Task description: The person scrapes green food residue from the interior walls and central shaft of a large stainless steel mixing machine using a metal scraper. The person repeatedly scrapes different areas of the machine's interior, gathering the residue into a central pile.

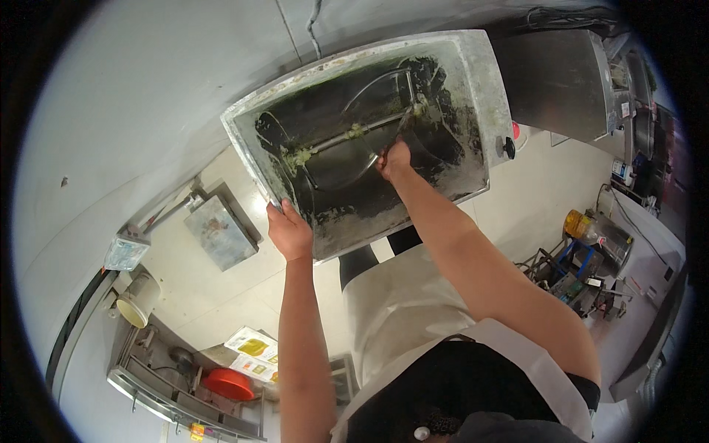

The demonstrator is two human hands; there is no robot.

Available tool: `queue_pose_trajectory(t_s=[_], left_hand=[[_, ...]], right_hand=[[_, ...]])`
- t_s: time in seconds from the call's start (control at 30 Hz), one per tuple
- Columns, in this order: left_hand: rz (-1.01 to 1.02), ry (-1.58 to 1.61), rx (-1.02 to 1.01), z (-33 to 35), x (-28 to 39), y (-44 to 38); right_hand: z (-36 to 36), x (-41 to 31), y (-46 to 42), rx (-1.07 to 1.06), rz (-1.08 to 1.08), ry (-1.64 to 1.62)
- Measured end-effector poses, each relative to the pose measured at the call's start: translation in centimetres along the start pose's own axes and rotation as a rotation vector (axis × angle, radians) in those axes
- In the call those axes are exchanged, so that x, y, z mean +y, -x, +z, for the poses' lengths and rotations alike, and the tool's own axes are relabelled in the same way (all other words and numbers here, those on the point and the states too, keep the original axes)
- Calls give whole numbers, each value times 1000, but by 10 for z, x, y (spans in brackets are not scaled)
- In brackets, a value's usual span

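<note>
Before me stands a metal dough mixer's tub (354,207) with its top uncovered, its inner walls streaked with pale and greenish residue. A metal mixing shaft (363,130) with curved rods spans the inside, with residue clumps on it. My left hand (290,228) grips the tub's near left rim, thumb on top. Inside the tub, my right hand (395,159) is closed around a dark, flat tool or rod near the shaft; its exact kind is unclear. A black knob (509,148) is on the tub's right side panel.
A metal cabinet (554,83) stands right of the tub. On the floor at left is a platform scale (221,232). A red basin (229,384), cartons (252,354) and a white bucket (138,302) lie lower left. At right stand an oil bottle (579,224) and assorted tools.
</note>
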State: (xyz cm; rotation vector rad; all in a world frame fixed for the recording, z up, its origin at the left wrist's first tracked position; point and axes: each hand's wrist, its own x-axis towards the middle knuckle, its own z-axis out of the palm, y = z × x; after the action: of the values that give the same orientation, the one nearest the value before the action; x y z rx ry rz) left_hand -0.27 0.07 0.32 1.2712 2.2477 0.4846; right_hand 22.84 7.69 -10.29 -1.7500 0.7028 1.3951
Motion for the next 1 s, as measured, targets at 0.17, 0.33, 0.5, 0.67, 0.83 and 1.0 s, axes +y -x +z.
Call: queue_pose_trajectory(t_s=[0.17,0.33,0.5,0.67,0.83,1.0], left_hand=[[21,-2,19,3,-1,1],[6,-5,1,3,-3,1],[29,-20,32,7,-7,0],[43,10,79,1,4,2],[34,6,78,1,5,1],[-15,-26,23,1,1,0]], right_hand=[[-25,-14,-7,-259,13,-224],[-20,-25,25,333,-297,623],[-30,-28,25,300,-404,891],[-30,-25,48,159,-504,994],[-37,-19,31,66,-288,595],[-28,-18,36,49,-238,507]])
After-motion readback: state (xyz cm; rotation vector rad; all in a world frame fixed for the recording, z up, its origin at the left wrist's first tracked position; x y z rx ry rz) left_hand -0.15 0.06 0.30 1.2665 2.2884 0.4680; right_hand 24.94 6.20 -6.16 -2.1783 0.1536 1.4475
